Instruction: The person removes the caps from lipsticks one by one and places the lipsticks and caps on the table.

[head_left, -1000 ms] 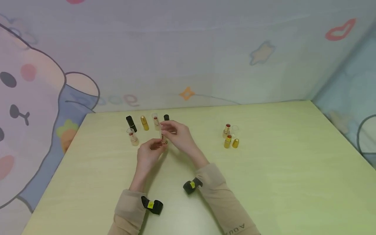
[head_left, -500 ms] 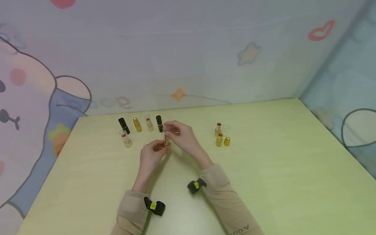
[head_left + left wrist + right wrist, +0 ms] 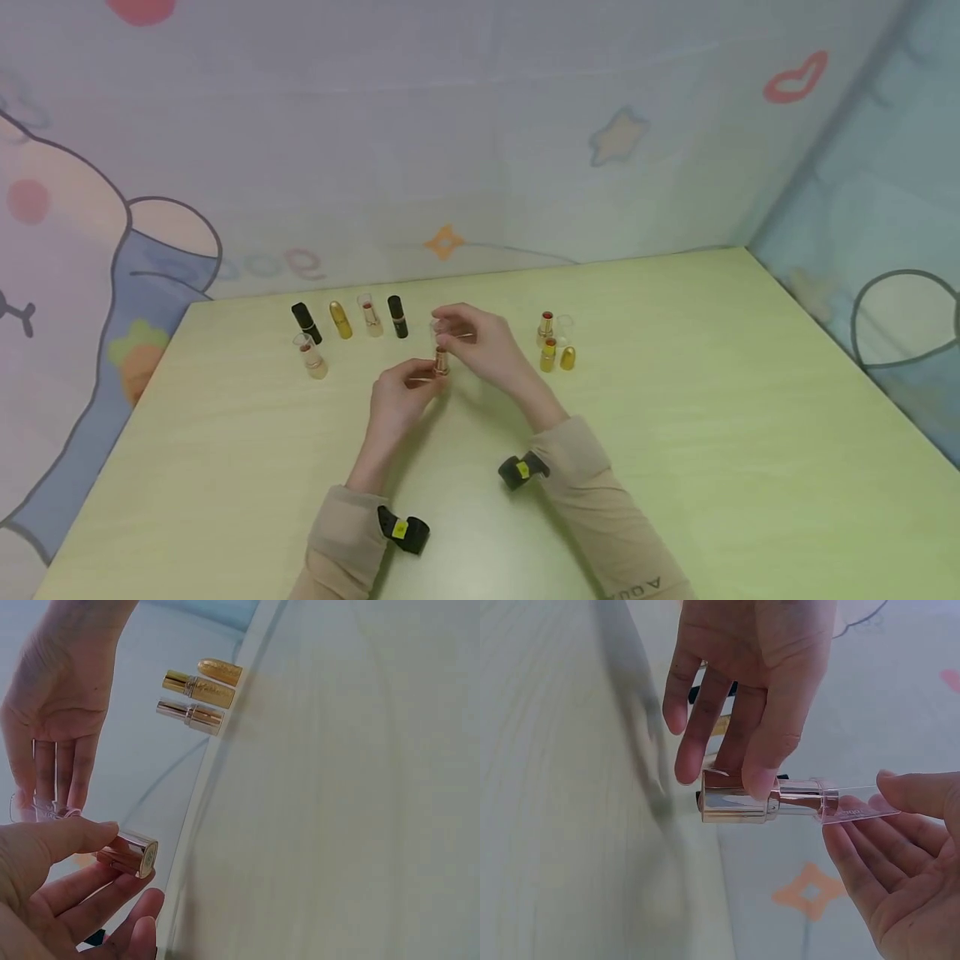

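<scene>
Above the table, my left hand [image 3: 403, 400] pinches the shiny rose-gold base of a lipstick [image 3: 735, 799] between thumb and fingers. The lipstick is upright in the head view, its narrower inner tube pointing up. My right hand [image 3: 483, 343] pinches a clear cap [image 3: 861, 813] by its far end, right above the lipstick. In the right wrist view the cap's mouth overlaps the tip of the tube, in line with it. The left wrist view shows the underside of the base [image 3: 148, 859]; fingers partly hide the cap there.
At the back left stand two black lipsticks [image 3: 397, 317] [image 3: 306, 323], a gold one [image 3: 341, 320] and two clear-capped ones [image 3: 370, 317] [image 3: 311, 357]. To the right are uncapped rose-gold [image 3: 545, 332] and gold [image 3: 548, 357] lipsticks, beside a clear cap [image 3: 565, 330] and a gold cap [image 3: 567, 358].
Both hands have moved right together with the lipstick and cap, uncovering the black lipstick behind them. The head view has shifted to the right. The standing lipsticks keep their places.
</scene>
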The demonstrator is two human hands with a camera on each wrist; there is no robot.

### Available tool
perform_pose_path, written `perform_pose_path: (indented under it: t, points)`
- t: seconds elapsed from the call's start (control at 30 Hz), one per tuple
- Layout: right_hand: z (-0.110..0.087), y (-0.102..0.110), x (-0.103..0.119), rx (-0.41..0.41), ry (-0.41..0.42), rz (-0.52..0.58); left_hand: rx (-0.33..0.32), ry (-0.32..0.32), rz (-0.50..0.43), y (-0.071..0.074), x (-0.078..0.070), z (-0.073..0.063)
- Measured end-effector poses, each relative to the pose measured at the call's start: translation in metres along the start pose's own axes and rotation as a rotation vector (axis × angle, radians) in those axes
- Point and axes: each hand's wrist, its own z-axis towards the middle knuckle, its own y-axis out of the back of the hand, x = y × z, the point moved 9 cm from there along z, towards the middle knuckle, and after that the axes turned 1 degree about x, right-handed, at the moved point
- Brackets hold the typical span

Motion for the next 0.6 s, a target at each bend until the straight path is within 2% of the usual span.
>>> perform_pose_path:
  t: [0.27,0.6]
  points:
    - [-0.010,0.018,0.003,-0.003,0.017,-0.012,0.035,-0.019,-0.009,-0.017,-0.010,0.000]
    - [-0.025,0.036,0.000,0.026,-0.012,-0.052,0.091,-0.046,0.001,-0.035,-0.018,-0.005]
